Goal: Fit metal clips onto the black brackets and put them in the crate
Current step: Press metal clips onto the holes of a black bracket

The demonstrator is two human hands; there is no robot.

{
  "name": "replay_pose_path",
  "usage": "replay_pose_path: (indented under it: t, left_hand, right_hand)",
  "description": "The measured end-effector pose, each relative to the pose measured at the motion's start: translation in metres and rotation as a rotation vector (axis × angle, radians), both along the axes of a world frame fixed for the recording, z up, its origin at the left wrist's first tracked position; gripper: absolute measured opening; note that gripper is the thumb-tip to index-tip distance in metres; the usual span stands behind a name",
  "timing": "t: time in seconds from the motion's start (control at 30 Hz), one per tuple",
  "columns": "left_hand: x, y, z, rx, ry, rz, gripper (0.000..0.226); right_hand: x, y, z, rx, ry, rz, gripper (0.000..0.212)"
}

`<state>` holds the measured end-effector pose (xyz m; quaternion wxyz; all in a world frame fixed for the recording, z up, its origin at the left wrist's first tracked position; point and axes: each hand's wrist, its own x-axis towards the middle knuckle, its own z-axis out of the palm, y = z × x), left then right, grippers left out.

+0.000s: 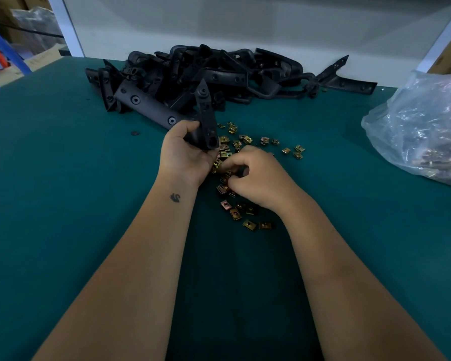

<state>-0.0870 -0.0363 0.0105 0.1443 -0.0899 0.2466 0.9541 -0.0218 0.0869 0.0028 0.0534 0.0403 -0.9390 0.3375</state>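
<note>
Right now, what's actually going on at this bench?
A person is working at a green table. The left hand grips one black bracket, holding it up on end above the table. The right hand is down in the scattered metal clips, its fingers curled as if picking one out, though no clip shows in its grasp. More brackets sit in a pile at the back, and a plastic bag lies to the right. No crate is in view.

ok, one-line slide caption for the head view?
Left hand holds a black bracket while right hand picks among metal clips on the green table.
</note>
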Motion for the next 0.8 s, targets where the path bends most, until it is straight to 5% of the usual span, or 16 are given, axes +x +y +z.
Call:
replay_pose_path:
  t: [0.33,0.5,0.6,0.8]
  left_hand:
    - [0.001,-0.002,0.0,0.018,-0.002,0.011,0.006]
    - [0.001,-0.003,0.0,0.041,-0.002,-0.004,0.004]
    - [0.001,-0.004,0.0,0.058,-0.009,-0.009,0.004]
    - [0.001,-0.004,-0.001,0.061,-0.003,-0.003,0.006]
  right_hand:
    - [0.003,0.006,0.001,-0.172,-0.004,-0.042,0.018]
    - [0.001,0.009,0.001,-0.339,0.176,-0.309,0.012]
    - [0.002,0.015,0.002,-0.189,0.216,-0.46,0.013]
    - [0.008,0.013,0.01,0.131,-0.032,-0.134,0.007]
